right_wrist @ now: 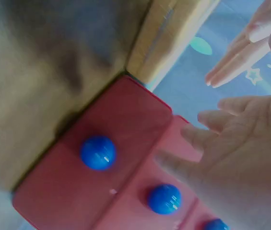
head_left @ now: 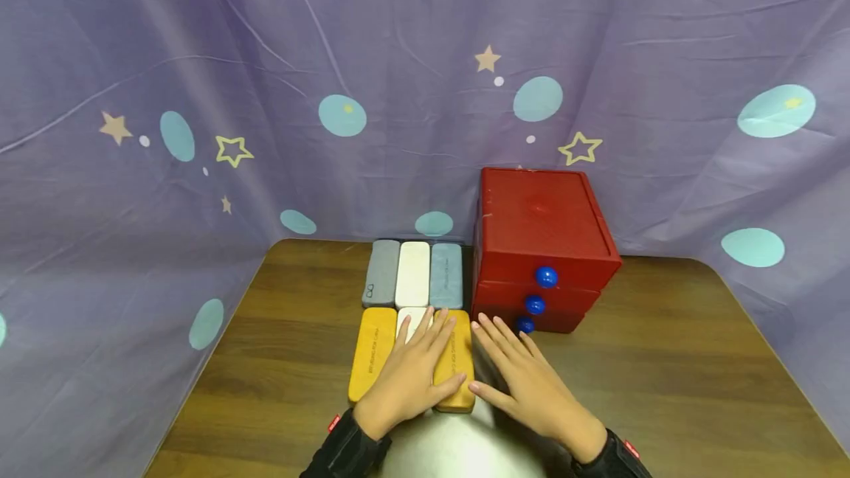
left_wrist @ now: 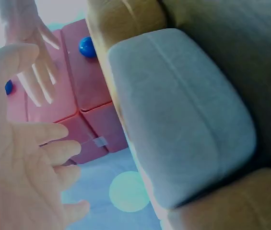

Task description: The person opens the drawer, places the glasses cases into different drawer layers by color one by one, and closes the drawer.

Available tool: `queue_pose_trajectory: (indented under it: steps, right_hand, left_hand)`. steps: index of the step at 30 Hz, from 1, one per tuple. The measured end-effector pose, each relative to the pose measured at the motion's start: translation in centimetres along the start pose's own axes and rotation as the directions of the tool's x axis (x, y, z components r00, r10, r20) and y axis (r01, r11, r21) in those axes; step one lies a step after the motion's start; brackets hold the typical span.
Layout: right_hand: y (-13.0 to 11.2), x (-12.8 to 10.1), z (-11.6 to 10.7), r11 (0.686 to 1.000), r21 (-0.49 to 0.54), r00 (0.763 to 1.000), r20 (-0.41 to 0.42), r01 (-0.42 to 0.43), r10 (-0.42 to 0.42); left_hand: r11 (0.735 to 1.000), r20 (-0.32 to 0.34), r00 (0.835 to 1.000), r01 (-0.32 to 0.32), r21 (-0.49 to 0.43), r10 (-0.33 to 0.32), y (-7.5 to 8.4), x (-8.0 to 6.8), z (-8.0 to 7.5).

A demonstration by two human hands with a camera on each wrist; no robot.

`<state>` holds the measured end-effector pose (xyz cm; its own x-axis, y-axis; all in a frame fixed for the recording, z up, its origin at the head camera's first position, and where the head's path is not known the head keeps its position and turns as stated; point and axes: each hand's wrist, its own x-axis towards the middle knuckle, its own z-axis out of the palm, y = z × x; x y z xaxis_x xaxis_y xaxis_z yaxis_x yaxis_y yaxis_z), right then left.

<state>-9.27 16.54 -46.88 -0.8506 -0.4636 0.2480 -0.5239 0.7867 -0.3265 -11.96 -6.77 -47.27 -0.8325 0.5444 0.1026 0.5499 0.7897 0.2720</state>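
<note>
My left hand is spread, palm down, over the front row of glasses cases. Below its fingers lie a white case and a yellow case; the left wrist view shows the palm apart from the cases. Another yellow case lies to its left. Behind them sit a grey case with a small glasses mark, a white case and a blue-grey case. Holding nothing, my right hand hovers with straight fingers between the right yellow case and the red drawer box.
The box has three drawers with blue knobs facing me. A wooden table carries everything. Behind it hangs a purple curtain with stars and dots. Between my forearms is a pale bright surface of unclear kind.
</note>
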Motion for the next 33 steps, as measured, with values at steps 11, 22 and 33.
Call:
queue_pose_trajectory:
  steps: [11,22,33]
  right_hand:
    - [-0.3,2.1,-8.3,0.975,-0.028,0.962,-0.156,0.222,-0.224]
    - [2.1,5.2,-18.9,0.957,-0.049,0.893,-0.348,0.286,-0.285]
    - [7.4,7.3,-22.2,0.999,0.036,0.934,-0.357,0.002,0.011]
  left_hand:
    - [0.949,-0.312,0.899,-0.262,0.174,0.306,0.0,1.9,-4.0]
    - [0.779,-0.402,0.68,-0.44,0.446,0.614,2.4,5.3,-8.4]
    - [0.523,-0.267,0.499,-0.492,0.696,0.825,5.6,8.3,-9.7]
